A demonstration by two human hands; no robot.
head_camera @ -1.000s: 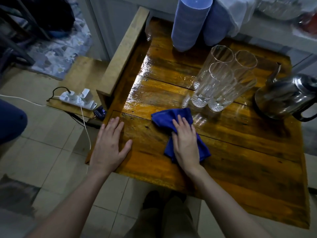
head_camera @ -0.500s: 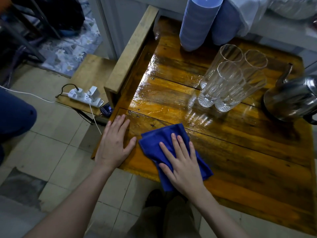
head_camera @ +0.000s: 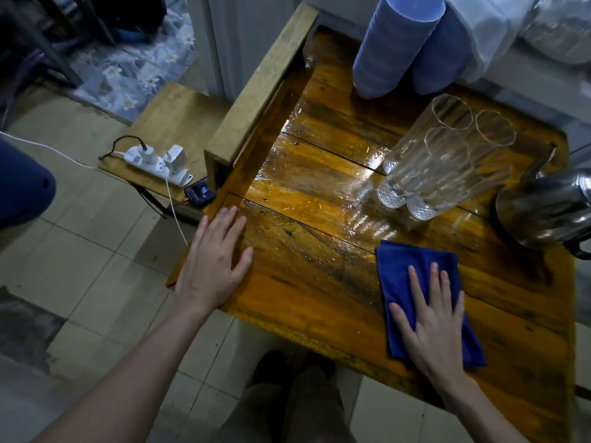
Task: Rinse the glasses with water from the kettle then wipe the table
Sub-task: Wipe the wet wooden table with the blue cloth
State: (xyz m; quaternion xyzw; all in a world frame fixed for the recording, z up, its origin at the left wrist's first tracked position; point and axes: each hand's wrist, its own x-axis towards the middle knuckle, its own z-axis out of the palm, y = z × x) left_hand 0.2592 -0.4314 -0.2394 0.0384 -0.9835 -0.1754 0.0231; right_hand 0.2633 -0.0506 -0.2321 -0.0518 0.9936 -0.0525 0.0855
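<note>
Glasses empty beside kettle; table left of glasses wet. Right hand flat on cloth; left hand flat, empty.

i've only one view, the head camera: it looks steeply down and forward, close over the near edge of the table, wide-angle.

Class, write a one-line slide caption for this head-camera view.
Right hand presses a blue cloth on the wet wooden table; left hand rests flat.
</note>
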